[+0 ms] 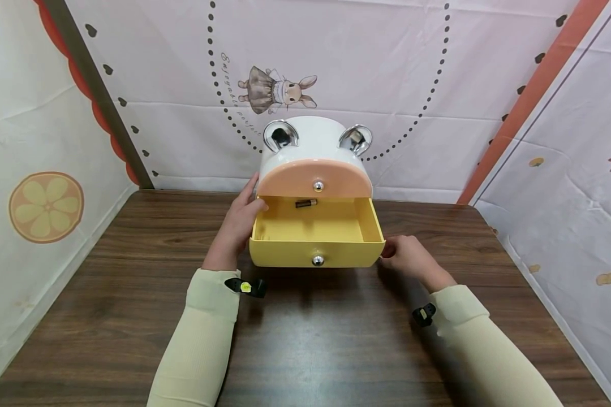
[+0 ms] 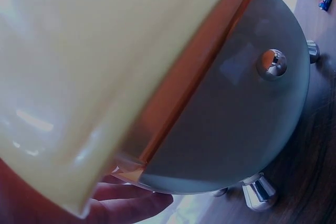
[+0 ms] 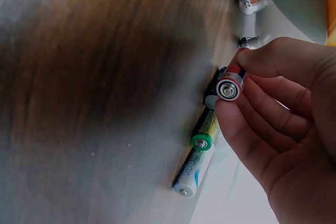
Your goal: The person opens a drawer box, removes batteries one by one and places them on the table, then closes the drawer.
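A small white cabinet (image 1: 318, 135) with chrome ears stands on the table, its yellow drawer (image 1: 317, 254) pulled out toward me. Inside that drawer lies a dark battery (image 1: 306, 203), near the back. My left hand (image 1: 237, 226) rests along the cabinet's left side, thumb at the front edge by the drawer; the left wrist view shows its fingertips (image 2: 160, 200) against the body. Beside the drawer's right corner, my right hand (image 1: 409, 259) pinches a red-ringed battery (image 3: 229, 88) between thumb and fingers. Below it are a green-ended battery (image 3: 203, 139) and a white battery (image 3: 189, 174).
Above the yellow drawer is a closed orange drawer (image 1: 290, 181). A grey-green drawer (image 2: 236, 98) with a round chrome knob (image 2: 272, 64) sits beneath, over chrome feet (image 2: 260, 192). Printed cloth (image 1: 361, 68) hangs behind the wooden table (image 1: 305, 339).
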`<state>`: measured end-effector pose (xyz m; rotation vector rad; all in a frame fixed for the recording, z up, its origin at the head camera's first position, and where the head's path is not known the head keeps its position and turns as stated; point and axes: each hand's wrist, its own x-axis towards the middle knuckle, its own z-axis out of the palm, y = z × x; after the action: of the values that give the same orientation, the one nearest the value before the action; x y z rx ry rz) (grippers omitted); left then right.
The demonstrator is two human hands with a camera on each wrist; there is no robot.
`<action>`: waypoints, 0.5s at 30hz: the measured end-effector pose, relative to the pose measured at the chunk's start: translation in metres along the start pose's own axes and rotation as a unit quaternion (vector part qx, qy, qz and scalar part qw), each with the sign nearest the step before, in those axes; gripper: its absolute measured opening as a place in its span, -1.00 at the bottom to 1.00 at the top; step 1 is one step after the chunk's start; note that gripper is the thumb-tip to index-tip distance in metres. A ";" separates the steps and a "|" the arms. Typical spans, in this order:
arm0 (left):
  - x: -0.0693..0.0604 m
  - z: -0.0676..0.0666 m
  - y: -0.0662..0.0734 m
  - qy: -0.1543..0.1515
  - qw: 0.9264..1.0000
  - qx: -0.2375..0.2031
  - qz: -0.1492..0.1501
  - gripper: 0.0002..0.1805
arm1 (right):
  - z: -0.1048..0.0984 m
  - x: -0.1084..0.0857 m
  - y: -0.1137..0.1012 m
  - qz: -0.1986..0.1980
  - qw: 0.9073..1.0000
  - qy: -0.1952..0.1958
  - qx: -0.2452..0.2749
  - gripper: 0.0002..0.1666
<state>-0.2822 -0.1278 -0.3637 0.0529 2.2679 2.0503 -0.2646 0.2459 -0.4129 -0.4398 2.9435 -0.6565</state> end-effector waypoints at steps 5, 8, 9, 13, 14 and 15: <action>-0.001 0.001 0.001 -0.001 1.000 0.003 0.001 -0.13 | 0.003 0.000 0.000 0.002 1.000 -0.005 -0.007 -0.85; -0.001 0.001 0.002 -0.002 1.000 0.004 0.003 -0.13 | 0.005 -0.001 0.001 0.010 1.000 -0.011 -0.008 -0.87; -0.002 0.001 0.002 -0.002 1.000 0.004 0.003 -0.13 | 0.005 -0.001 0.001 0.012 1.000 -0.013 -0.008 -0.87; -0.002 0.001 0.002 -0.002 1.000 0.003 0.000 -0.13 | 0.007 -0.001 0.002 0.015 1.000 -0.020 -0.008 -0.90; -0.002 0.001 0.002 -0.002 1.000 0.003 0.000 -0.13 | 0.007 -0.001 0.002 0.015 1.000 -0.021 -0.007 -0.91; -0.002 0.000 0.002 -0.001 1.000 0.004 -0.001 -0.14 | 0.007 0.000 0.002 0.015 1.000 -0.023 -0.006 -0.92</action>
<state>-0.2807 -0.1273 -0.3620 0.0533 2.2741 2.0394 -0.2636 0.2451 -0.4204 -0.4065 2.9073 -0.6165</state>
